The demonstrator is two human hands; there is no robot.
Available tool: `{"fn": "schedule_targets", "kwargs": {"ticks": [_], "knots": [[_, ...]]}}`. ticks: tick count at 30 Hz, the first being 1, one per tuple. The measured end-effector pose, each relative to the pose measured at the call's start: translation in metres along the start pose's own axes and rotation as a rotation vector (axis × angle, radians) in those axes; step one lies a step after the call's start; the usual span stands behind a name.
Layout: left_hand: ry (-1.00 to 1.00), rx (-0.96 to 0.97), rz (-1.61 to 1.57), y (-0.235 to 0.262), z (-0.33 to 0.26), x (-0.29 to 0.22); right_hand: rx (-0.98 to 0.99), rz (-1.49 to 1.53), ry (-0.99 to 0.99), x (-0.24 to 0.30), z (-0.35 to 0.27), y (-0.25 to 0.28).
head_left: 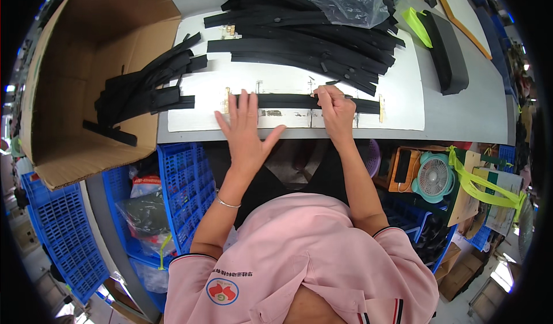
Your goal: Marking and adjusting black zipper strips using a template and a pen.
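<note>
The left hand (pixel 246 129) lies flat with fingers spread wide, palm down, its fingertips pressing on a long black strip (pixel 299 101) without gripping it. The right hand (pixel 335 109) is curled nearly closed, its fingertips pinching the strip's upper edge. The strip lies flat on the white board (pixel 403 108), its long axis running left to right under both hands, one end past each hand. A pile of strips (pixel 305 41) lies just beyond the fingertips.

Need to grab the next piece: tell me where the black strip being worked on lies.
The black strip lies flat across the white board at the table's near edge, under the left hand and right hand, before the strip pile.
</note>
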State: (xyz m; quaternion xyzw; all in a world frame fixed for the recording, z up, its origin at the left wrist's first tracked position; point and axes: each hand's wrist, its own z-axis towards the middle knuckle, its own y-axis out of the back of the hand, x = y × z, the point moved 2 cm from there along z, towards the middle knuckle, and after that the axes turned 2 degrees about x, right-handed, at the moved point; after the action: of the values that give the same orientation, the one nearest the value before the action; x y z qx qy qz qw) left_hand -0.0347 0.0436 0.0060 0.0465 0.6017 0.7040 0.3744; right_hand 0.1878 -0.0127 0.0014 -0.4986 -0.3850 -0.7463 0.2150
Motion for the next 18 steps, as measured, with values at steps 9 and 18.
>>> {"fn": "schedule_targets", "kwargs": {"ticks": [9, 18], "knots": [[-0.169, 0.146, -0.133, -0.028, 0.004, -0.054, -0.015, -0.012, 0.024, 0.003, 0.000, -0.003], [-0.162, 0.130, -0.125, -0.030, 0.005, -0.055, -0.039, -0.010, 0.102, 0.009, 0.000, -0.002]]}}
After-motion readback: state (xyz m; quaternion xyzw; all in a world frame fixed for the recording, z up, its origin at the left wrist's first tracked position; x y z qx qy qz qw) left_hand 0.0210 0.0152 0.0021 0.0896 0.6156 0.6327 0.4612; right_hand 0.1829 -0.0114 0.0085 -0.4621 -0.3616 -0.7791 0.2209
